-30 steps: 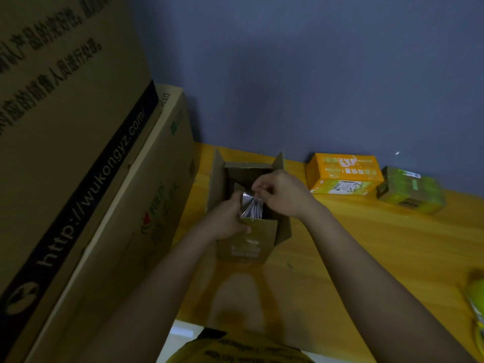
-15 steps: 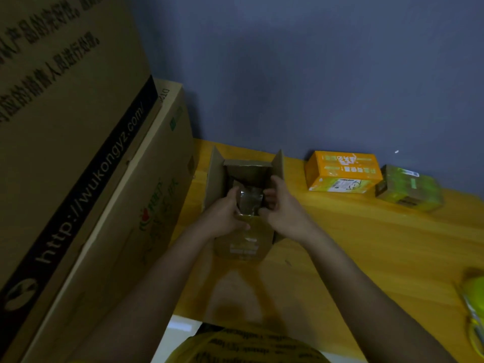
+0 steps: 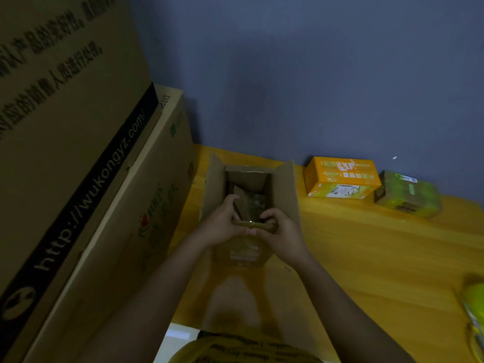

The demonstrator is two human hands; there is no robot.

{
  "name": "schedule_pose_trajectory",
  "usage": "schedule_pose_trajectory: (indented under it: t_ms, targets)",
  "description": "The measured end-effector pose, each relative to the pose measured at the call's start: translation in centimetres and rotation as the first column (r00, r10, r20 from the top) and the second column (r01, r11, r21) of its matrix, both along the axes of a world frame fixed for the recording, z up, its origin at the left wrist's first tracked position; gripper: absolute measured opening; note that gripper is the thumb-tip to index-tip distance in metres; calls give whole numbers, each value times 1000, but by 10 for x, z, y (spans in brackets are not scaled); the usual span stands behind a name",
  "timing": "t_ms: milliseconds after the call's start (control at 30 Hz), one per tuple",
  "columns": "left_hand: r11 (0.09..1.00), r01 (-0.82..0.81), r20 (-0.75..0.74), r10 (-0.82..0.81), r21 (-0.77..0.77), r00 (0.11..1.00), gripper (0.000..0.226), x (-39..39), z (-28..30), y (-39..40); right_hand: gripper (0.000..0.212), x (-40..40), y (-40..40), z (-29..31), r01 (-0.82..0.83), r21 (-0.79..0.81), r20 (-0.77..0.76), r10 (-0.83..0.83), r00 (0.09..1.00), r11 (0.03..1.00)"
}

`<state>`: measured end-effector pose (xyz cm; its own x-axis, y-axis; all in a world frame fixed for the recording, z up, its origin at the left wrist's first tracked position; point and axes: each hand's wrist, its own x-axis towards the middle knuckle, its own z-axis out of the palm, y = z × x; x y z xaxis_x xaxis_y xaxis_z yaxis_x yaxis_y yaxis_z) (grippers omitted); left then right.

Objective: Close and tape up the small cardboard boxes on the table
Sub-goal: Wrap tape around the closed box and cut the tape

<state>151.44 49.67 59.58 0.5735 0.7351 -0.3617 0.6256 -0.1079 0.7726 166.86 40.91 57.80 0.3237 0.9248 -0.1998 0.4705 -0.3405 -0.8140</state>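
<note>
Nearest the camera, at six o'clock, the person's yellow printed shirt (image 3: 246, 349) fills the bottom edge, and both forearms reach forward over the wooden desk (image 3: 366, 258). The left hand (image 3: 222, 224) and right hand (image 3: 281, 231) meet at the near flap (image 3: 252, 225) of the small cardboard box (image 3: 248, 205), which stands at the desk's middle, toward twelve o'clock from the body. The fingers of both hands curl over that flap's top edge, thumbs on its outer face, apparently folding it inward.

Judging by this, the task is at an early stage: the box's two side flaps stand upright, the far flap is only partly down, dim contents show inside, and no tape is on it. The remaining flaps must be folded and the seam taped. A tape roll cannot be made out; a blurred green-yellow object (image 3: 475, 305) at four o'clock may be a dispenser, but that is uncertain.

Beyond, at one to two o'clock, lie an orange carton (image 3: 343, 176) and a green wrapped parcel (image 3: 408, 193), well apart from the hands. Large cartons (image 3: 78, 166) at nine to ten o'clock stand just beside the box, leaving little room on the left.
</note>
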Motion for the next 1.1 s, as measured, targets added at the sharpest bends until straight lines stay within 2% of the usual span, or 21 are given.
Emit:
schedule_pose_trajectory:
  t_ms: [100, 233, 333, 533, 667, 733, 800, 867, 967, 1100]
  targets:
    - [1000, -12, 42, 12, 7, 999, 82, 2, -6, -2, 35, 1, 0, -8, 50, 46, -48, -48, 998, 998]
    - [999, 39, 38, -38, -13, 999, 81, 4, -12, 0, 41, -2, -5, -12, -31, 108, 97, 21, 995, 994]
    - [998, 50, 29, -49, -38, 998, 80, 2, -14, 3, 54, -2, -5, -13, -135, 115, 138, 119, 983, 984]
    - [998, 16, 41, -13, -53, 999, 80, 2, -15, 3, 93, 10, -1, -6, -272, -34, 22, 273, 962, 962]
    - [997, 9, 46, -6, -79, 999, 83, 0, -15, 4, 116, 13, -1, -5, -359, -119, 158, 375, 913, 926]
    - [995, 57, 25, -55, -82, 998, 96, -1, -13, 4, 122, 14, -1, -4, -339, -94, 65, 345, 936, 936]
    - [991, 116, 9, -116, -67, 993, 117, 1, -12, 2, 118, 10, -2, -1, -317, -25, -57, 315, 947, 948]
    - [990, 141, -48, -139, 32, 989, 128, 3, -13, -3, 111, 5, -3, -1, -268, -5, -94, 267, 959, 963]
    - [977, 165, -92, -154, 137, 984, 130, 4, -18, -5, 100, 6, -6, -3, -251, -13, -96, 248, 964, 968]
    - [984, 159, -96, -152, 75, 984, 131, 0, -20, 0, 86, 15, -6, 1, -199, -54, -77, 195, 978, 978]
